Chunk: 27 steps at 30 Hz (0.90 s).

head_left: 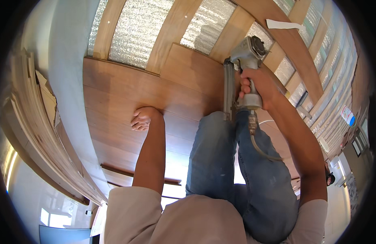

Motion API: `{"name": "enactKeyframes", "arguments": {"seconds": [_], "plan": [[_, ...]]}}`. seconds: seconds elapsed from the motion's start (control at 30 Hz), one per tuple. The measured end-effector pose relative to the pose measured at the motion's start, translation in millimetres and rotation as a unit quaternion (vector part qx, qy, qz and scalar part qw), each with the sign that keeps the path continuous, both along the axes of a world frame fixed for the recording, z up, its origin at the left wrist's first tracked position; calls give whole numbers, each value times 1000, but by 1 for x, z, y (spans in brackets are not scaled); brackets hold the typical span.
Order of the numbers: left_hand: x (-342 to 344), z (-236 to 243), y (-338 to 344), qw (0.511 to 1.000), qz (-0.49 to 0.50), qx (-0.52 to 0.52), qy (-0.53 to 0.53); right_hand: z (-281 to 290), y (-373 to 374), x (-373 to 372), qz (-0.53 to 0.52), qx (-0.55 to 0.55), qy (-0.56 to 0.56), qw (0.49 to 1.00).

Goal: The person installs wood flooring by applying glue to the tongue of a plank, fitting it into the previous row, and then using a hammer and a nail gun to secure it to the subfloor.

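Note:
My right hand (259, 87) grips the handle of a pneumatic nail gun (249, 57), its fingers wrapped round it. The gun is held upright in front of my knees, its long magazine on the left side. From the handle's lower end an air hose (259, 148) curves across my right leg. My left hand (142, 118) is curled into a fist and leans on the brown wooden floorboards (118, 81); nothing shows in its fingers. Just beyond the fist, the boards end in a stepped edge over pale wooden battens (165, 36), with silver foil sheet (141, 24) between them.
A loose brown plank (301, 61) lies across the battens at the far right, near a white strip (283, 24). Stacked boards (41, 118) stand along the left wall. Dark wooden strips (118, 170) lie behind my left arm. A blue-and-white container (347, 116) is at right.

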State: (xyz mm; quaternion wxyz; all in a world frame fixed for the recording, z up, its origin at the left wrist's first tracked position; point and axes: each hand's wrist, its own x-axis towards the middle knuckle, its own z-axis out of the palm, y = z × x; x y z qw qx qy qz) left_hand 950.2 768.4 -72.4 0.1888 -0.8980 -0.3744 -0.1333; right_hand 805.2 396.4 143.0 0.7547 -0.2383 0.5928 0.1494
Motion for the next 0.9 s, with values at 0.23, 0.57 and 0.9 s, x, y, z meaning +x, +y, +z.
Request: {"name": "enactKeyframes", "arguments": {"seconds": [0.23, 0.57, 0.9], "plan": [[0, 1, -6, 999, 18, -34, -10, 14, -7, -16, -93, -25, -8, 995], [2, 1, -10, 992, 1, -91, 90, 68, -34, -134, -106, -195, 58, 973], [7, -13, 1, 993, -6, -83, 87, 5, -32, -166, -150, -27, 30, 988]]}}
